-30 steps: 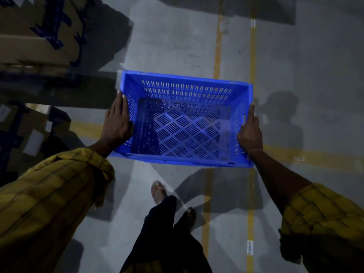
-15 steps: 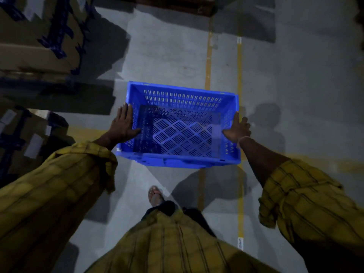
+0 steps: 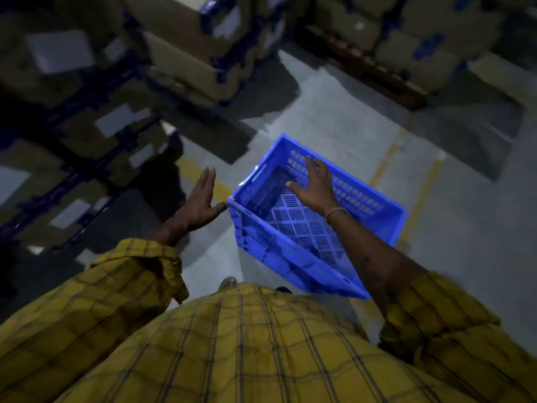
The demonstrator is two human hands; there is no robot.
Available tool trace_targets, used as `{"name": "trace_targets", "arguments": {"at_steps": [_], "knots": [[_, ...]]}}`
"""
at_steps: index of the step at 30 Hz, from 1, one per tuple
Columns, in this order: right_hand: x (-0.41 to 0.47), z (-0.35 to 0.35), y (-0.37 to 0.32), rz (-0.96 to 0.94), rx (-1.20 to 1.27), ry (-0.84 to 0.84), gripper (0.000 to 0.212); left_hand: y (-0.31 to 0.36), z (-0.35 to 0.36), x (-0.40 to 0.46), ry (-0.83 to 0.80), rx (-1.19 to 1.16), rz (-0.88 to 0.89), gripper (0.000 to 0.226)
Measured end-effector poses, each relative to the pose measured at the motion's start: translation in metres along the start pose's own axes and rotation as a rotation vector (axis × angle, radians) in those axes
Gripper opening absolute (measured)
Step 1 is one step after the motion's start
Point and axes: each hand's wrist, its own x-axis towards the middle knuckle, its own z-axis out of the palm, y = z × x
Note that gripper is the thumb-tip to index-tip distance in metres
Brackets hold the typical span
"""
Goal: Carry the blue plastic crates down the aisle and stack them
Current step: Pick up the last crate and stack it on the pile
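Note:
One empty blue plastic crate (image 3: 293, 257) with slotted walls and floor sits skewed below me, at the middle right of the view. My left hand (image 3: 200, 203) is off its left corner, fingers spread, holding nothing; only the thumb tip is near the rim. My right hand (image 3: 315, 187) hovers over the crate's inside, fingers apart, and grips nothing. Whether the crate rests on the floor or is in the air I cannot tell. No other crate is in view.
Racks of cardboard boxes (image 3: 116, 135) stand close on the left. More boxes on a wooden pallet (image 3: 377, 74) fill the top right. The grey concrete floor (image 3: 334, 123) carries yellow lines (image 3: 421, 193). My yellow checked shirt (image 3: 232, 344) covers the bottom.
Both hands held the crate's sides before; now they are off it and open. The crate sits lower and turned at an angle. The view swung up, showing racks and pallet.

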Motion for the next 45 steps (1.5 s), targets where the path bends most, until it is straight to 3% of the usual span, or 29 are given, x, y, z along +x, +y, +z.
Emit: {"name": "trace_targets", "arguments": {"at_steps": [11,20,35,45], "knots": [[-0.014,0.054,-0.107,-0.533,-0.018,-0.369,0.090,0.010,0.058,-0.200,0.496,-0.285,-0.489,0.093],[-0.108,0.124,-0.208,-0.847,-0.078,-0.689,0.094,0.004,0.113,-0.358,0.827,-0.470,-0.759,0.093],[-0.383,0.323,-0.401,-1.238,-0.143,-1.083,0.092,-0.061,0.166,-0.670,1.246,-0.607,-1.126,0.092],[-0.548,0.443,-0.498,-1.357,-0.186,-1.324,0.092,-0.092,0.183,-0.817,1.503,-0.703,-1.331,0.094]]}}
